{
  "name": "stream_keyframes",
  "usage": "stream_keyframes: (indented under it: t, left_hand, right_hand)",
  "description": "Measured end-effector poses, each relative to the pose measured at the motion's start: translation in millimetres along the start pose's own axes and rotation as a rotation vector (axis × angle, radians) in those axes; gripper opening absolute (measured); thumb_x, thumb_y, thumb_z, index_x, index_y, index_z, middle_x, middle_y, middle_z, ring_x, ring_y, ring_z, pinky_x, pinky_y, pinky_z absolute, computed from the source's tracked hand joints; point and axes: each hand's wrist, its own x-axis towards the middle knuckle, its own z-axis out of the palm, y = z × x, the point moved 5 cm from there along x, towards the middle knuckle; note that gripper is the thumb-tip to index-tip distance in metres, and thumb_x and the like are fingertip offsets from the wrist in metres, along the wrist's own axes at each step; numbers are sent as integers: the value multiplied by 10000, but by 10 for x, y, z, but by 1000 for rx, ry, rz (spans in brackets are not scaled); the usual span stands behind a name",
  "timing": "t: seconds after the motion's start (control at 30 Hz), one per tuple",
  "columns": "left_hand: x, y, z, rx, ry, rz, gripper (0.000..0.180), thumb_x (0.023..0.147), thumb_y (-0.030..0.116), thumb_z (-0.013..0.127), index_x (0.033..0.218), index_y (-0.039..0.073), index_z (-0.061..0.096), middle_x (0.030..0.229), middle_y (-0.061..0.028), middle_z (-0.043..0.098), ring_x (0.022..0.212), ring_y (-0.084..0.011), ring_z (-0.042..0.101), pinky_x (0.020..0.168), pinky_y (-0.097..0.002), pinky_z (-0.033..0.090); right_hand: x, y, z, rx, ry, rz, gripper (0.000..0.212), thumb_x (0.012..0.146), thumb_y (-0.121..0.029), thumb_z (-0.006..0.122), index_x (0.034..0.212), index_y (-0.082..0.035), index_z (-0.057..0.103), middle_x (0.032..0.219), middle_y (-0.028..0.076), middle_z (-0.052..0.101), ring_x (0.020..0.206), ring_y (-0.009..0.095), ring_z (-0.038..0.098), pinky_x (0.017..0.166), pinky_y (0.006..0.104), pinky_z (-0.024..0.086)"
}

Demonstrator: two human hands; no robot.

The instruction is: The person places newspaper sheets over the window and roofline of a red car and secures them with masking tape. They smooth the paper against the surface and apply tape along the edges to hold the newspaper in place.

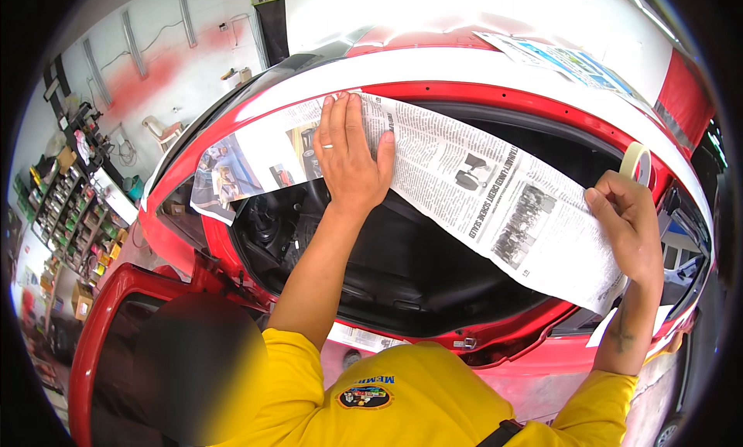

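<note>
A long strip of newspaper [457,180] stretches across the upper part of a red car's open doorway. My left hand [352,153], with a ring on one finger, lies flat on the strip near the roof edge, thumb apart. Towards the strip's right end, my right hand [631,222] is closed, thumb and forefinger pinching the newspaper's upper edge. Just above those fingers a roll of pale yellow masking tape [636,162] shows; I cannot tell whether the hand holds it too. Another printed sheet with colour pictures [232,172] hangs at the left end of the doorway.
The open red car door [104,315] stands at lower left. Loose newspaper [565,60] lies on the roof at the far right. Beyond the car are a shelf of cans [73,215], a white chair [161,131] and a wall with red paint haze [147,79].
</note>
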Motion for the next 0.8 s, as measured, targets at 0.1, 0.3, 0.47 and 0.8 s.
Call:
stream_keyframes:
  t: [0.1, 0.3, 0.47, 0.8]
  left_hand:
    - [5, 9, 32, 6, -15, -6, 711, 1033, 306, 668, 1602, -75, 477, 1623, -290, 478, 1561, -479, 409, 1257, -599, 288]
    - [28, 50, 34, -3, -24, -21, 713, 1064, 348, 655, 1607, -74, 466, 1634, -288, 434, 1553, -496, 379, 1253, -619, 282]
    - [34, 91, 65, -15, 5, -17, 743, 1062, 380, 673, 1609, -75, 458, 1619, -305, 421, 1528, -524, 385, 1247, -630, 292]
    - [26, 233, 105, -27, 34, -24, 684, 1060, 361, 691, 1581, -49, 522, 1642, -346, 383, 1556, -560, 354, 1250, -648, 294]
  right_hand:
    - [168, 155, 0, 14, 24, 18, 281, 1049, -154, 713, 836, -13, 598, 721, -46, 500, 728, 41, 435, 625, 297, 334]
    - [616, 148, -59, -358, 344, -133, 340, 1044, -329, 702, 917, -14, 695, 746, 136, 651, 681, 241, 620, 689, 405, 479]
    - [746, 112, -28, -485, 450, -91, 364, 1035, -394, 701, 983, -37, 752, 855, 193, 737, 797, 371, 714, 753, 448, 527]
    - [643, -18, -124, -479, 479, -136, 342, 1041, -371, 714, 968, -37, 734, 871, 175, 742, 802, 360, 711, 756, 439, 527]
